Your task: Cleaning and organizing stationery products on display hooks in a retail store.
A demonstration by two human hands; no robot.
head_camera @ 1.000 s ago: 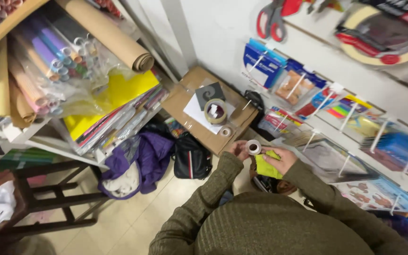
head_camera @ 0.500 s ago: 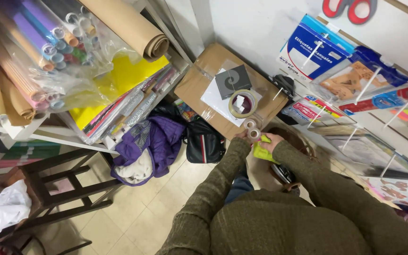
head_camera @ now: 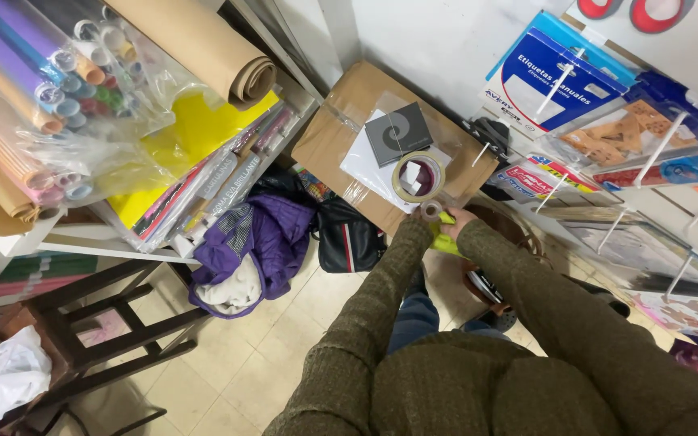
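Here, both hands meet at the edge of a cardboard box (head_camera: 341, 137). Right hand (head_camera: 456, 220) and left hand (head_camera: 423, 218) together pinch a small tape roll (head_camera: 431, 211), with a yellow-green sheet (head_camera: 446, 241) just beneath the grasp. Beyond the fingers, a bigger tape roll (head_camera: 418, 177) lies on white paper. Below left of the grasp, a black bag (head_camera: 349, 242) and purple jacket (head_camera: 260, 242) on the floor.

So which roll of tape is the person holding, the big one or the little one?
The little roll, between both hands at the box edge. The big tan roll lies flat, untouched, on the cardboard box.
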